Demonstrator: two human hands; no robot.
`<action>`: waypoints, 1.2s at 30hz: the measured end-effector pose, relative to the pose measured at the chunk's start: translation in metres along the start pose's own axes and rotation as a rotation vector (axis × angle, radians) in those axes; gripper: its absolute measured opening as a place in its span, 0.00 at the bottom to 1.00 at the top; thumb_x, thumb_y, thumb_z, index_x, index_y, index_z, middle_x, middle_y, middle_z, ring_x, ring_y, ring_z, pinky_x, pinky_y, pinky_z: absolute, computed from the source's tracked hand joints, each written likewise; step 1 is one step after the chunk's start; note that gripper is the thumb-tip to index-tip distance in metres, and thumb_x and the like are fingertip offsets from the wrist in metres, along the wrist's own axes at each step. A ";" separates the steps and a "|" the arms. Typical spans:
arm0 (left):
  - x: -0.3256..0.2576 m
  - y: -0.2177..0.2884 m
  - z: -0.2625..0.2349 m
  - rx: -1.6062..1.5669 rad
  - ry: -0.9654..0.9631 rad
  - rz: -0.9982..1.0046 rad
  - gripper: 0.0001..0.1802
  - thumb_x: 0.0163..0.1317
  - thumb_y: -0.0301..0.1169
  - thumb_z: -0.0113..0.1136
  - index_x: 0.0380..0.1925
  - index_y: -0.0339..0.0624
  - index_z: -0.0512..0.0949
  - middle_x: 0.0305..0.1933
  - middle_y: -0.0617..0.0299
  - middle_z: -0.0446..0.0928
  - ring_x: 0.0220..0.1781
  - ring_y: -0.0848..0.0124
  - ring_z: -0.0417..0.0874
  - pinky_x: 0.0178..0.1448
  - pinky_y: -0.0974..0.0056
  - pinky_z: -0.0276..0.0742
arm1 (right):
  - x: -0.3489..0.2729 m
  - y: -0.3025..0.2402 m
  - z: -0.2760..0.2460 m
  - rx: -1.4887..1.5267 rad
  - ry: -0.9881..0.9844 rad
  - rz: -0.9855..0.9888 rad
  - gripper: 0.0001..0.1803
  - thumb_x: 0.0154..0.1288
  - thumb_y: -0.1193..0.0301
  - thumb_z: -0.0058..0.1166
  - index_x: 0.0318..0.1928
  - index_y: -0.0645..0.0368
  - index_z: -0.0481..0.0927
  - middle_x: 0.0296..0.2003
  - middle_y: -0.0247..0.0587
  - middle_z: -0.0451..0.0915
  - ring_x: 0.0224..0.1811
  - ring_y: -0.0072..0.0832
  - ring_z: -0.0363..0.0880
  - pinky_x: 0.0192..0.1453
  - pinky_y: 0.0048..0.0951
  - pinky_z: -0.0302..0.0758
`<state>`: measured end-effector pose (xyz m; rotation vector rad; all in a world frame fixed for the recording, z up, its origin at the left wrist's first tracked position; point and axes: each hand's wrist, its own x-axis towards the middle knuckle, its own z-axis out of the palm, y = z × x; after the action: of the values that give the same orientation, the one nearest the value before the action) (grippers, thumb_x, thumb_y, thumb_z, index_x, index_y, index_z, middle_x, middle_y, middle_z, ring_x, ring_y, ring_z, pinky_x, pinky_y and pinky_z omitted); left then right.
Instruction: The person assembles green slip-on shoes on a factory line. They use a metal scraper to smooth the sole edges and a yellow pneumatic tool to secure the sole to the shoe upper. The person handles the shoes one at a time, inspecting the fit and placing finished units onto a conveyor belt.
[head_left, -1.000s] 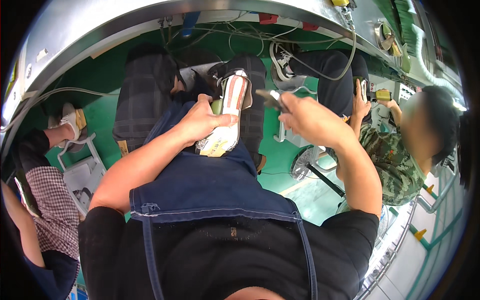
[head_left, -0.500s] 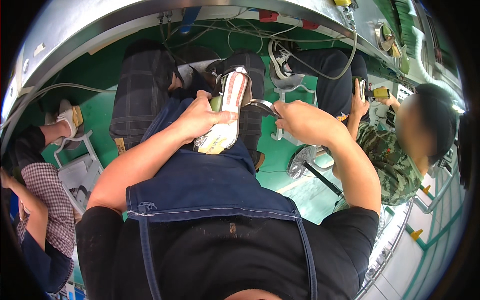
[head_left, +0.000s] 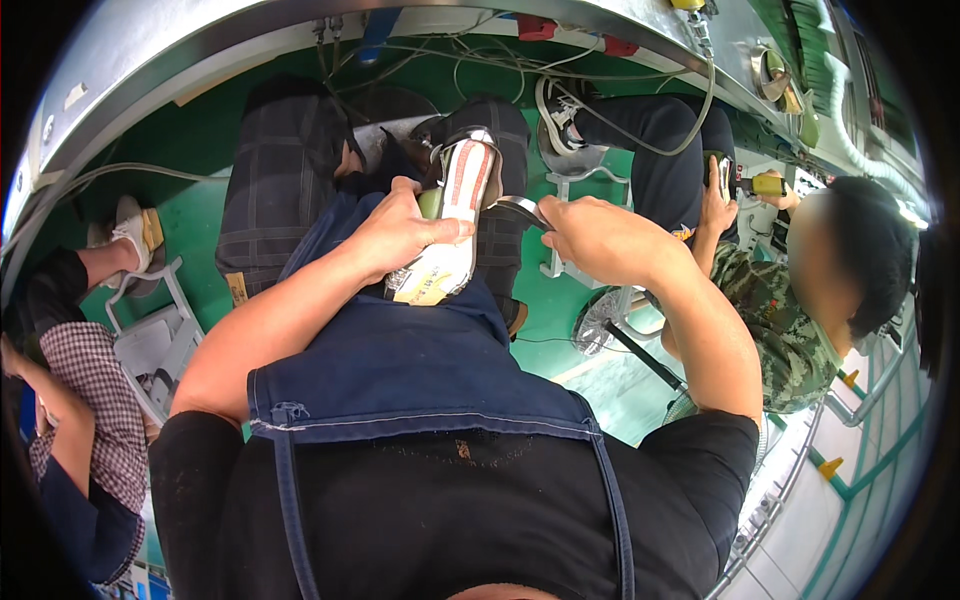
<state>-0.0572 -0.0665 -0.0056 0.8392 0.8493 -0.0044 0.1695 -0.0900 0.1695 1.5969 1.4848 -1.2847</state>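
Observation:
Sole up over my lap lies a shoe upper on a green last; the shoe upper has a white underside with a red band down its middle and a yellowish end towards me. My left hand grips it from the left, thumb pressed across the underside. In my right hand is a curved metal tool, dark near the grip. Its tip lies at the right edge of the shoe upper; whether it touches cannot be made out. The handle is mostly hidden in my fist.
A metal workbench curves across the far side, with cables beneath it. At right a person in camouflage works with a yellow-handled tool. Another person sits at left beside a grey stool. A round fan stands at right.
My right hand and the curved metal tool have shifted slightly left, towards the shoe upper. My left hand keeps its grip in almost the same place.

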 end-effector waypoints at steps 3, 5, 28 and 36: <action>0.001 -0.002 -0.001 0.012 -0.001 -0.009 0.48 0.57 0.41 0.81 0.61 0.19 0.60 0.52 0.38 0.79 0.50 0.59 0.88 0.53 0.60 0.86 | -0.001 -0.003 -0.001 -0.025 0.022 -0.006 0.15 0.79 0.68 0.50 0.52 0.71 0.76 0.39 0.65 0.85 0.47 0.60 0.85 0.52 0.56 0.78; 0.001 -0.003 -0.001 0.008 -0.003 -0.013 0.48 0.57 0.41 0.81 0.62 0.20 0.60 0.52 0.39 0.79 0.51 0.60 0.88 0.54 0.60 0.85 | -0.001 -0.005 -0.001 -0.054 0.031 -0.009 0.15 0.79 0.67 0.50 0.51 0.71 0.76 0.39 0.64 0.85 0.47 0.60 0.85 0.52 0.55 0.78; 0.001 -0.004 0.001 0.041 0.018 -0.016 0.44 0.56 0.39 0.80 0.58 0.21 0.62 0.49 0.41 0.79 0.48 0.62 0.88 0.52 0.61 0.85 | 0.016 -0.004 0.006 -0.261 0.133 -0.208 0.13 0.76 0.68 0.54 0.47 0.69 0.75 0.30 0.59 0.83 0.41 0.58 0.85 0.45 0.54 0.78; 0.008 -0.002 0.000 0.082 0.007 -0.013 0.50 0.55 0.43 0.81 0.60 0.15 0.61 0.52 0.36 0.81 0.50 0.58 0.89 0.52 0.59 0.87 | 0.026 -0.001 0.009 -0.471 0.272 -0.357 0.11 0.66 0.73 0.58 0.43 0.69 0.77 0.26 0.53 0.84 0.31 0.47 0.89 0.35 0.43 0.83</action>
<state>-0.0523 -0.0651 -0.0123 0.9111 0.8653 -0.0481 0.1634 -0.0881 0.1422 1.2626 2.1296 -0.8146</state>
